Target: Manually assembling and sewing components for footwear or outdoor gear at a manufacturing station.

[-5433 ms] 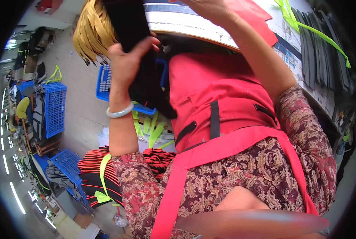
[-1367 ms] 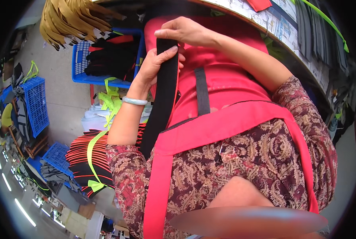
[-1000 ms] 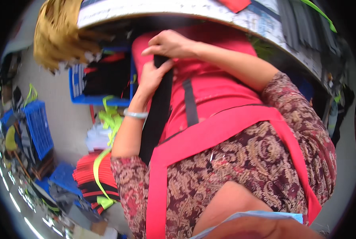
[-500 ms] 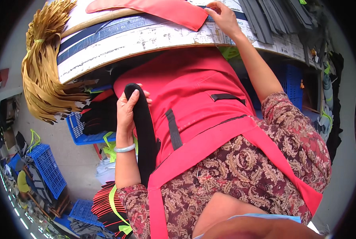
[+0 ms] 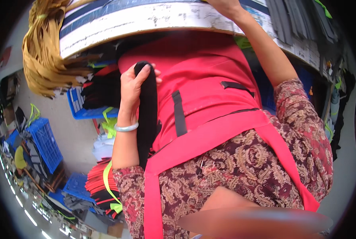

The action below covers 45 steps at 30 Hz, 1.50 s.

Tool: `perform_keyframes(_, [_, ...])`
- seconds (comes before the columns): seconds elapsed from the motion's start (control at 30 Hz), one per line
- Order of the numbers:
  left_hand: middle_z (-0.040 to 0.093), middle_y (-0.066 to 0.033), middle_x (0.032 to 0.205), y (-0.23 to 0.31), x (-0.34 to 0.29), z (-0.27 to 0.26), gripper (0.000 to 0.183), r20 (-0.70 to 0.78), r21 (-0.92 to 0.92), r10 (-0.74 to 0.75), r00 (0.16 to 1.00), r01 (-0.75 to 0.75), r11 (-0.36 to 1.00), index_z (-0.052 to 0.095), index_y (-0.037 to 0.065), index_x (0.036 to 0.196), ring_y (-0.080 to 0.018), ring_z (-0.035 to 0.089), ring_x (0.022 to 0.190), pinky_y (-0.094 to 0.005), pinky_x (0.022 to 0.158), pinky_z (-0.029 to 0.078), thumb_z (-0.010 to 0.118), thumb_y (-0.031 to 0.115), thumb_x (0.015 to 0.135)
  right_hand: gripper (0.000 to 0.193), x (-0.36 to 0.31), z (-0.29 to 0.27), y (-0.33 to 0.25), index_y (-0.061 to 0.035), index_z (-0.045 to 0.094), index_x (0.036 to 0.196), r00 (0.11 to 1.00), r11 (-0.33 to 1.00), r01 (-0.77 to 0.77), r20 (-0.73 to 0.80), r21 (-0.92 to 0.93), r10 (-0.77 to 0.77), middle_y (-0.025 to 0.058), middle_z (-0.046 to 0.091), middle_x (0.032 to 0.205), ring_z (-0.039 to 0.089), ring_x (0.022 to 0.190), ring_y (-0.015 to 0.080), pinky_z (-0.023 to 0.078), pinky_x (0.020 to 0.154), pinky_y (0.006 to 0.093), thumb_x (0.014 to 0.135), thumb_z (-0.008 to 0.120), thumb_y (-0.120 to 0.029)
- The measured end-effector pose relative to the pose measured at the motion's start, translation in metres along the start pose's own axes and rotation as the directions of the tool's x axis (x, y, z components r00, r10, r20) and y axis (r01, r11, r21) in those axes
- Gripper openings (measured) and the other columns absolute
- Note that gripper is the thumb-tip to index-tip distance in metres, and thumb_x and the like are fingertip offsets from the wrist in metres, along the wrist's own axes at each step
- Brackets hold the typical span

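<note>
My left hand is closed round the upper end of a long black fabric strip. The thumb lies over the folded end, and the strip hangs down along my forearm in front of the red apron. Up at the top edge of the picture, my right hand reaches over the white worktable. Its fingers are cut off by the edge of the view, so what they touch is hidden.
Golden-brown straps hang in a bundle off the table's left end. Dark grey strips lie at its right. Below left are a blue basket of black pieces, a bundle of red-and-black strips and a blue crate.
The view has shifted, so the table sits higher in the picture. The red fabric piece near my right hand and that hand's fingers have left the view. My left hand still grips the black strip.
</note>
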<state>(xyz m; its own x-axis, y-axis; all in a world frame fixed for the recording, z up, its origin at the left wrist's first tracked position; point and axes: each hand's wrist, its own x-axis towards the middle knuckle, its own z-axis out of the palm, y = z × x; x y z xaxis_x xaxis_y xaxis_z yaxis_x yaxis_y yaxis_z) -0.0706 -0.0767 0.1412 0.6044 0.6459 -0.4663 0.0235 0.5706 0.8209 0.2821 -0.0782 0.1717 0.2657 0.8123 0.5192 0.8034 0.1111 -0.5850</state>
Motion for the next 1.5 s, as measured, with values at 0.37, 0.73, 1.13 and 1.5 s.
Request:
perform_keyframes(0.37, [0.069, -0.0102, 0.087, 0.007, -0.018, 0.005, 0.02, 0.088, -0.058, 0.137, 0.987, -0.132, 0.99, 0.064, 0.0, 0.107, -0.016, 0.067, 0.077, -0.0247, 0.069, 0.053, 0.061, 0.013, 0.092, 0.016, -0.051, 0.02, -0.065, -0.0029, 0.057, 0.086, 0.883, 0.92, -0.284, 0.449, 0.271, 0.14, 0.0059, 0.054, 0.067, 0.052, 0.059, 0.0179, 0.044, 0.057, 0.0303, 0.092, 0.058, -0.018])
perform_keyframes(0.73, [0.069, -0.0014, 0.091, -0.001, -0.024, 0.013, 0.022, 0.159, 0.376, 0.168, 0.973, -0.217, 0.901, 0.068, -0.001, 0.106, -0.0065, 0.06, 0.085, -0.0209, 0.077, 0.049, 0.068, 0.008, 0.086, 0.019, -0.072, 0.016, -0.137, -0.0029, 0.063, 0.096, 0.545, 0.983, -0.08, 0.833, 0.168, -0.098, 0.0188, 0.065, 0.083, 0.062, 0.079, 0.0376, 0.05, 0.071, 0.0428, 0.09, 0.056, -0.019])
perform_keyframes(1.13, [0.069, -0.0038, 0.089, -0.012, -0.02, 0.018, 0.021, 0.235, 0.447, 0.098, 0.967, -0.197, 0.872, 0.067, -0.003, 0.105, -0.0066, 0.059, 0.082, -0.0226, 0.076, 0.049, 0.066, 0.007, 0.087, 0.019, -0.08, 0.014, -0.138, -0.0042, 0.062, 0.091, 0.439, 0.998, 0.051, 0.896, 0.046, -0.063, 0.0185, 0.064, 0.078, 0.061, 0.077, 0.0384, 0.049, 0.07, 0.045, 0.089, 0.054, -0.021])
perform_keyframes(1.5, [0.07, -0.0051, 0.087, -0.018, -0.019, 0.017, 0.021, 0.248, 0.509, 0.084, 0.965, -0.204, 0.836, 0.067, -0.003, 0.105, -0.0063, 0.06, 0.079, -0.0234, 0.074, 0.05, 0.065, 0.007, 0.086, 0.018, -0.085, 0.019, -0.131, -0.005, 0.062, 0.091, 0.432, 0.998, 0.004, 0.9, 0.066, -0.061, 0.0186, 0.063, 0.076, 0.061, 0.077, 0.0384, 0.048, 0.069, 0.0451, 0.089, 0.053, -0.02])
